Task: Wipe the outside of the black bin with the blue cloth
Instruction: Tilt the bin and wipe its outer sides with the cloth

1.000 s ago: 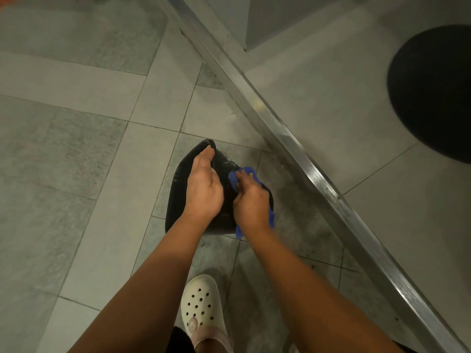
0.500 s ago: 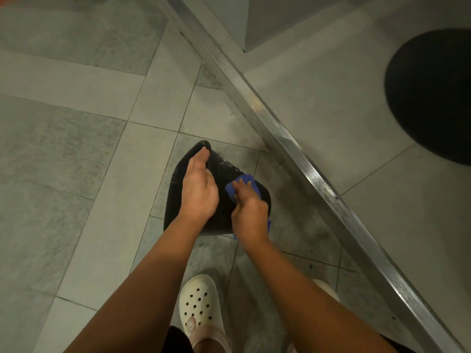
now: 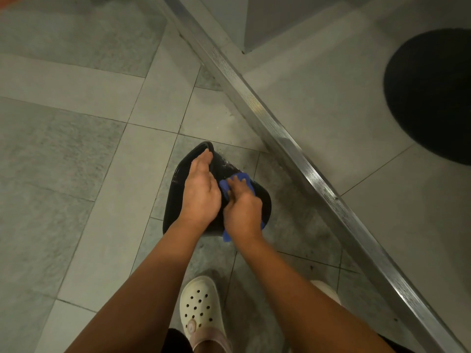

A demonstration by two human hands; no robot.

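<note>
So, left grip lies flat on the bin, right grip clutches the cloth against it; metal rail runs near its right edge, open floor left.

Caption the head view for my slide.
Left hand rests on the black bin on the tiled floor; right hand holds the blue cloth against it.
</note>
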